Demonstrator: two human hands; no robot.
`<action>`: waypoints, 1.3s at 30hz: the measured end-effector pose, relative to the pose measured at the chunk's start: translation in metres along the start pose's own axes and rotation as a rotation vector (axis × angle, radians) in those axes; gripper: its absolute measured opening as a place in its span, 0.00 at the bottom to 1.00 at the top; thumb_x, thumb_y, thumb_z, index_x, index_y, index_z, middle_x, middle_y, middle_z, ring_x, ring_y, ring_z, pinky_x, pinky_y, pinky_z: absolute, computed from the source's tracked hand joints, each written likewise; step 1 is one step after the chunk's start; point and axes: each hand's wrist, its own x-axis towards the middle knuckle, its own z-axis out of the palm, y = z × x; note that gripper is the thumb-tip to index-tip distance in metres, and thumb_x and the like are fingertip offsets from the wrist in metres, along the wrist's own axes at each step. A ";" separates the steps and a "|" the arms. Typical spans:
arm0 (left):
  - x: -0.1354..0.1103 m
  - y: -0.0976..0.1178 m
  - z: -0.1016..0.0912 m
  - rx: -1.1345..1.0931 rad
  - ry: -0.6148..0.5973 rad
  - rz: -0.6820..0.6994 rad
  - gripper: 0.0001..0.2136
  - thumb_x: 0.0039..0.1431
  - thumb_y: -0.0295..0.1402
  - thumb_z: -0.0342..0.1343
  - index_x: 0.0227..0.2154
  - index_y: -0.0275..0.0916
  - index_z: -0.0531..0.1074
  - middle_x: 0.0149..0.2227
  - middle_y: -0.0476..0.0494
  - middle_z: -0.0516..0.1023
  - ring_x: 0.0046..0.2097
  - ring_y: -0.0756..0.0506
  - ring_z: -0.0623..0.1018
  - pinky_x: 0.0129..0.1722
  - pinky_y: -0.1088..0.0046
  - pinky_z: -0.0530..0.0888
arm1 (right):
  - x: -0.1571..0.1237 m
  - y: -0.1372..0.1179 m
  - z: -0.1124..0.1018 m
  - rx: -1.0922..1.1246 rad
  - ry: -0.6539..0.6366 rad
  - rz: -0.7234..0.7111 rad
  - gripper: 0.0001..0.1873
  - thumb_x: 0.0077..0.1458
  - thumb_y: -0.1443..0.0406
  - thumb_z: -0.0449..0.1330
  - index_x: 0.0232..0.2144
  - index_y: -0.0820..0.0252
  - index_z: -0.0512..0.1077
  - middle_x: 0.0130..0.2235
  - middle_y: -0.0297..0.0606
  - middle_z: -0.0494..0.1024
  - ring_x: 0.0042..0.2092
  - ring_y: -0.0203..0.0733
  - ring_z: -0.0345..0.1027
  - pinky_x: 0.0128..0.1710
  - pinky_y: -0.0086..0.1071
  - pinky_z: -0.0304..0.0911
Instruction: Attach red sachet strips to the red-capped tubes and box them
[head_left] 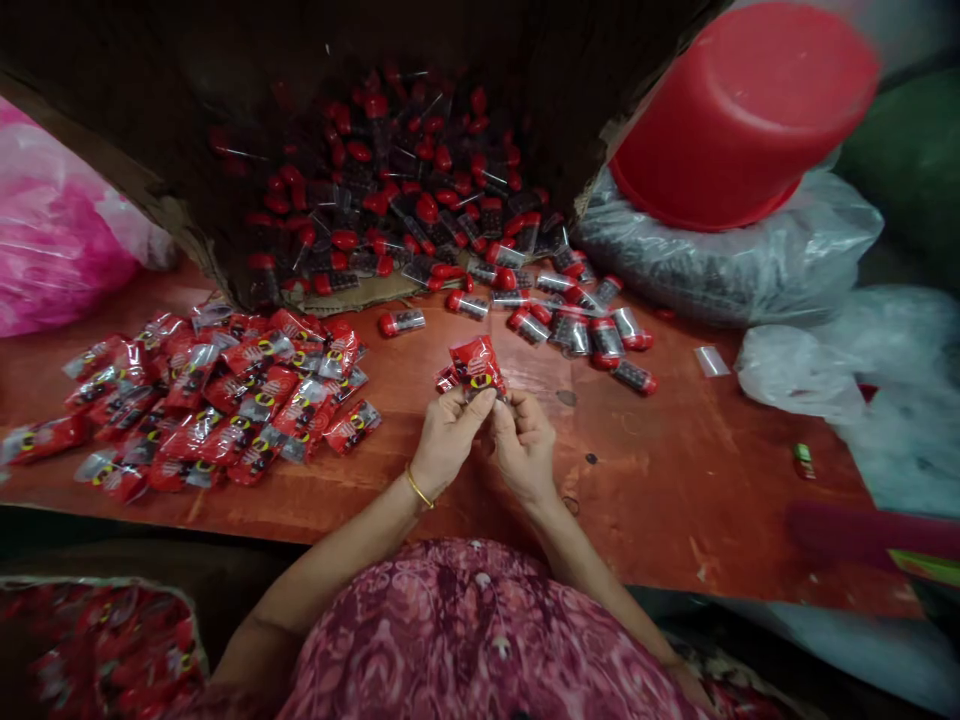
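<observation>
Both my hands meet over the middle of the red-brown table (645, 480). My left hand (452, 435) pinches the near edge of a small red printed packet (476, 362) between thumb and fingers. From the other side my right hand (523, 440) grips that same edge, fingers curled. Just behind the held packet, part of another red wrapper (446, 378) shows. Farther back lie small clear tubes with red caps and dark contents, such as one tube (403, 322). A heap of red packets (225, 400) spreads out to the left of my hands.
A large cardboard box (172, 205) lies open toward me, spilling many red-capped tubes. At the right, an upturned red tub (742, 120) rests on a filled plastic bag (727, 250). Pink bags (60, 230) stand left. A sack of red packets (112, 640) sits below the table edge.
</observation>
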 end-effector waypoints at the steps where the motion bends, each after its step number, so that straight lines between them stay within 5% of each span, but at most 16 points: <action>1: 0.000 0.001 0.001 -0.019 -0.008 -0.026 0.16 0.45 0.45 0.61 0.25 0.35 0.71 0.19 0.54 0.69 0.18 0.56 0.65 0.16 0.81 0.63 | 0.001 -0.001 0.000 0.027 -0.023 0.021 0.15 0.52 0.52 0.57 0.31 0.58 0.65 0.19 0.25 0.66 0.16 0.28 0.56 0.15 0.24 0.56; 5: 0.002 0.008 0.001 -0.113 -0.009 -0.071 0.18 0.43 0.46 0.62 0.25 0.35 0.69 0.19 0.54 0.67 0.18 0.57 0.63 0.15 0.81 0.59 | 0.007 -0.006 -0.005 0.138 -0.137 0.056 0.16 0.47 0.52 0.61 0.29 0.58 0.67 0.19 0.26 0.70 0.16 0.30 0.62 0.16 0.26 0.62; 14: -0.008 0.004 -0.005 -0.189 0.053 -0.087 0.20 0.38 0.47 0.65 0.23 0.32 0.72 0.19 0.51 0.70 0.21 0.55 0.67 0.24 0.78 0.65 | 0.015 0.000 0.001 0.035 -0.111 -0.001 0.16 0.41 0.56 0.66 0.18 0.60 0.66 0.14 0.27 0.69 0.15 0.31 0.61 0.14 0.25 0.60; 17: -0.007 0.031 -0.032 -0.168 0.180 -0.023 0.18 0.39 0.45 0.65 0.23 0.33 0.72 0.22 0.47 0.75 0.27 0.51 0.74 0.30 0.76 0.70 | 0.016 0.005 0.007 -0.025 -0.178 -0.004 0.17 0.45 0.53 0.63 0.19 0.60 0.68 0.16 0.28 0.69 0.17 0.30 0.61 0.17 0.24 0.61; 23: 0.000 0.112 -0.114 -0.376 0.754 0.433 0.17 0.59 0.46 0.47 0.29 0.38 0.72 0.33 0.46 0.79 0.42 0.51 0.77 0.45 0.75 0.71 | 0.024 0.011 0.001 -0.057 -0.181 0.043 0.24 0.54 0.47 0.52 0.22 0.61 0.69 0.18 0.32 0.71 0.20 0.33 0.64 0.19 0.26 0.63; 25: 0.002 0.120 -0.120 -0.393 0.757 0.440 0.19 0.60 0.48 0.44 0.31 0.37 0.72 0.35 0.44 0.79 0.44 0.50 0.77 0.46 0.74 0.72 | 0.028 0.013 -0.002 -0.125 -0.183 0.008 0.23 0.54 0.49 0.52 0.20 0.60 0.67 0.18 0.32 0.70 0.20 0.33 0.64 0.19 0.26 0.62; 28: 0.013 0.107 -0.103 -0.056 0.617 0.336 0.18 0.57 0.46 0.49 0.38 0.35 0.72 0.39 0.40 0.79 0.43 0.46 0.78 0.47 0.68 0.72 | 0.035 0.015 -0.007 -0.286 -0.160 -0.098 0.21 0.56 0.52 0.51 0.20 0.60 0.67 0.19 0.32 0.71 0.21 0.33 0.63 0.22 0.27 0.61; 34: 0.062 0.065 -0.072 1.436 0.426 0.275 0.21 0.51 0.26 0.55 0.50 0.30 0.67 0.56 0.29 0.68 0.59 0.35 0.65 0.57 0.57 0.61 | 0.071 0.010 0.007 -0.726 -0.247 -0.308 0.13 0.57 0.59 0.51 0.37 0.61 0.71 0.33 0.42 0.78 0.33 0.42 0.71 0.33 0.33 0.64; 36: 0.076 0.058 -0.071 1.685 0.379 0.255 0.21 0.53 0.24 0.51 0.52 0.29 0.66 0.56 0.27 0.67 0.59 0.34 0.65 0.57 0.55 0.61 | 0.091 0.005 0.023 -0.885 -0.370 -0.424 0.16 0.57 0.63 0.52 0.46 0.65 0.68 0.42 0.47 0.77 0.42 0.46 0.70 0.41 0.37 0.64; 39: 0.087 0.051 -0.070 1.759 0.264 0.231 0.21 0.55 0.22 0.47 0.53 0.29 0.64 0.54 0.30 0.70 0.55 0.39 0.70 0.54 0.62 0.66 | 0.120 0.001 0.048 -1.057 -0.538 -0.590 0.26 0.54 0.67 0.55 0.55 0.69 0.60 0.56 0.50 0.67 0.52 0.50 0.63 0.50 0.40 0.60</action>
